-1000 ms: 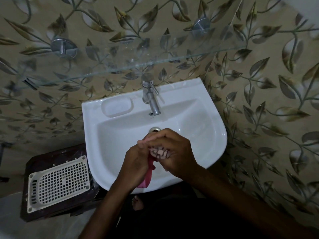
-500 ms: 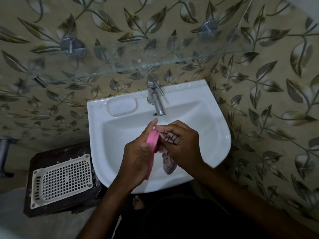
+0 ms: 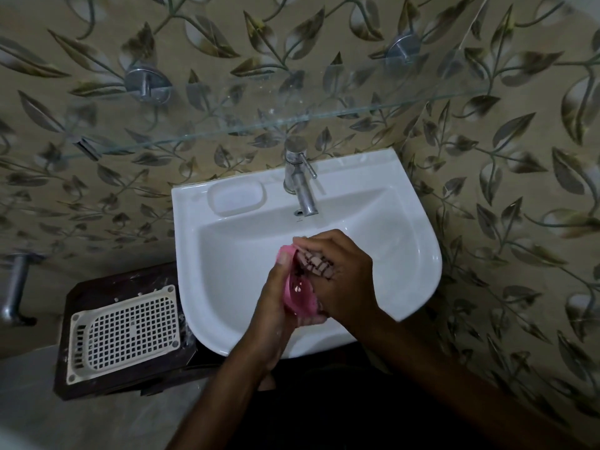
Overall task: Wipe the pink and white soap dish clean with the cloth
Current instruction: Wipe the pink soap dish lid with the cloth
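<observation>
Over the white sink basin (image 3: pixel 227 271) my left hand (image 3: pixel 276 297) grips the pink part of the soap dish (image 3: pixel 300 295), held on edge with its hollow facing right. My right hand (image 3: pixel 344 277) holds a bunched checked cloth (image 3: pixel 316 263) and presses it into the upper part of that pink shell. The dish's white grid insert (image 3: pixel 125 334) lies apart on a dark stool (image 3: pixel 107 287) left of the sink. Most of the cloth is hidden under my right fingers.
A steel tap (image 3: pixel 300 183) stands at the back of the sink, beside a moulded soap recess (image 3: pixel 235 198). A glass shelf (image 3: pixel 259 125) on metal pegs juts out above the tap. Leaf-patterned tiles cover the walls. A metal pipe (image 3: pixel 13 287) sits at far left.
The pink dish has turned from nearly hidden and hanging low to upright in my left hand, its hollow now open to view. My right hand has shifted the cloth up along it.
</observation>
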`<state>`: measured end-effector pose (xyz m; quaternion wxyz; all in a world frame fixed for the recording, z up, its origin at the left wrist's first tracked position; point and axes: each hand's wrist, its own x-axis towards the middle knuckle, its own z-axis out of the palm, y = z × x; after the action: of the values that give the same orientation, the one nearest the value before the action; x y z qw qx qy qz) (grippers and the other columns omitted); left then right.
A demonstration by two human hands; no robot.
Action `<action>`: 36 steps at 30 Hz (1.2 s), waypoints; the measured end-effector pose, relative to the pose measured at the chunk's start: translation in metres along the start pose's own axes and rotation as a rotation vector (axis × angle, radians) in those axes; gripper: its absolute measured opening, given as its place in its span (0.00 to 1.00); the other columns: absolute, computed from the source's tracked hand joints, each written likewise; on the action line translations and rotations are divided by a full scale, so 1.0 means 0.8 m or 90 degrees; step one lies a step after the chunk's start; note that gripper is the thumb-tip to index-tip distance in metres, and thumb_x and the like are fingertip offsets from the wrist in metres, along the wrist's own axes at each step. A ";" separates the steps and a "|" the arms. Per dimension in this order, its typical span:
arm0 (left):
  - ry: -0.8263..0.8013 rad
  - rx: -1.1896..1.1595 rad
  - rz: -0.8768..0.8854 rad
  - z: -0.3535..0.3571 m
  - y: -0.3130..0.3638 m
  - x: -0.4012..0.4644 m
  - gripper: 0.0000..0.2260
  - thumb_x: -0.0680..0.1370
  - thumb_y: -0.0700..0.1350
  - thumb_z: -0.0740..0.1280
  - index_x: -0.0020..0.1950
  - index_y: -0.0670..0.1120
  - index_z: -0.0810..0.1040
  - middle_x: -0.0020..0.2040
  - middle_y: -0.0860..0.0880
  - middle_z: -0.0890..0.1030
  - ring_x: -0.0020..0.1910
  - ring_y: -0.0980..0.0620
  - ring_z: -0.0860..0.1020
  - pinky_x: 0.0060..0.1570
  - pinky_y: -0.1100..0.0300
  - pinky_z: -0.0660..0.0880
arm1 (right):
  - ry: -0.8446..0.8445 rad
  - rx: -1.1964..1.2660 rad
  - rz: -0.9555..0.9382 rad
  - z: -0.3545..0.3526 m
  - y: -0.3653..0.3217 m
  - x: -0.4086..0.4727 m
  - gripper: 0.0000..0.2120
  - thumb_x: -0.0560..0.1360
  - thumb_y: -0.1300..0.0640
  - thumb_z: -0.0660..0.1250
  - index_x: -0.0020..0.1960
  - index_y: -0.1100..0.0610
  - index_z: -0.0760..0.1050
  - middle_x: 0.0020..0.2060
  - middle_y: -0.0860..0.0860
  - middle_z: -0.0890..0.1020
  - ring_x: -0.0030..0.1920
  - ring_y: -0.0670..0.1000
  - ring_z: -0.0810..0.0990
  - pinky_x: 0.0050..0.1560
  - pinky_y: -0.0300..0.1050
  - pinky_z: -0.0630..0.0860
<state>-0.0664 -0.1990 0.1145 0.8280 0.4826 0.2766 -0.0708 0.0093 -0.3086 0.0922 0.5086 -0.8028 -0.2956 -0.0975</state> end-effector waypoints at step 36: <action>-0.159 0.221 0.196 -0.036 0.013 -0.002 0.35 0.73 0.56 0.71 0.80 0.60 0.65 0.63 0.50 0.83 0.47 0.48 0.81 0.45 0.49 0.79 | -0.079 0.060 0.038 -0.025 -0.024 0.009 0.11 0.71 0.68 0.72 0.52 0.60 0.85 0.44 0.50 0.83 0.44 0.44 0.83 0.47 0.36 0.77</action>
<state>-0.0751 -0.1698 0.1121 0.7613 0.6416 0.0796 -0.0493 0.0069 -0.3174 0.1197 0.5289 -0.7910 -0.3069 -0.0183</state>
